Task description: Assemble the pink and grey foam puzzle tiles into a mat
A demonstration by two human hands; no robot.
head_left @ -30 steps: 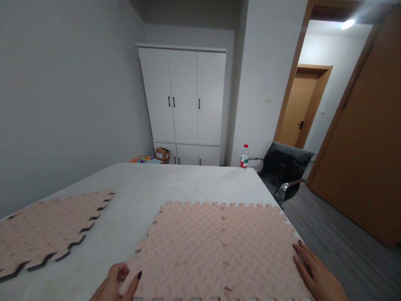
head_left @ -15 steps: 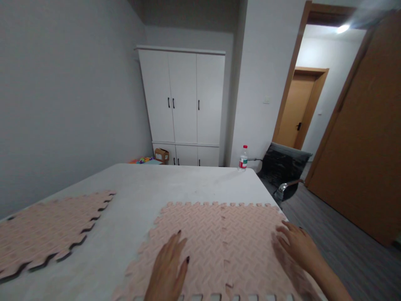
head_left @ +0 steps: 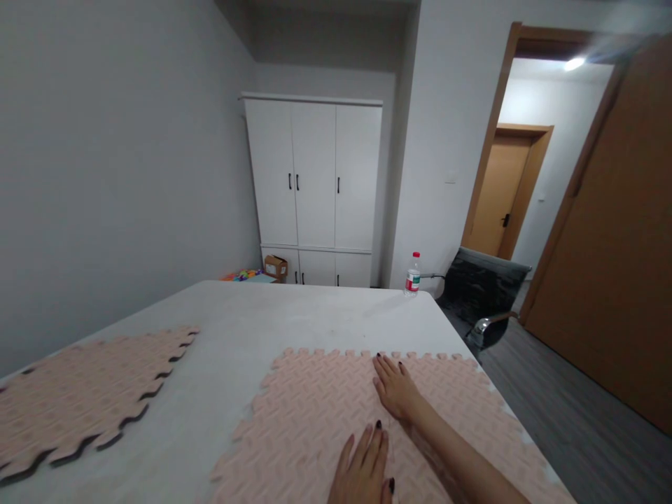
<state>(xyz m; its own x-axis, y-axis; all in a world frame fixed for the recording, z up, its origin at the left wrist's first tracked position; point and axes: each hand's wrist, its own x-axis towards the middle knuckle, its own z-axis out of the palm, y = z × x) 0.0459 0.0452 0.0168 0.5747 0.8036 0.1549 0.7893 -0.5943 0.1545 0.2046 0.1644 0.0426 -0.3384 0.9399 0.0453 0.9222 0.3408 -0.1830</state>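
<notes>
Two pink foam mat tiles [head_left: 309, 399] with toothed edges lie side by side on the white table, joined along a seam that runs away from me. My right hand [head_left: 397, 388] rests on the far part of this seam, fingers stretched out flat. Nearer to me, my left hand [head_left: 362, 469] lies open on the mat just left of the seam, its lower part cut off by the frame edge. Neither hand grips anything. The seam is largely covered by the hands and the right forearm.
More pink foam mat [head_left: 94, 392] lies at the table's left side. A capped plastic bottle [head_left: 412, 276] stands at the far right corner of the white table [head_left: 252, 311]. Beyond are a black chair [head_left: 480, 294], a cardboard box [head_left: 276, 267] and a white cabinet [head_left: 315, 175].
My right hand has moved left from the mat's right edge onto the seam. My left hand has shifted right and nearer to me. The view has tilted slightly upward.
</notes>
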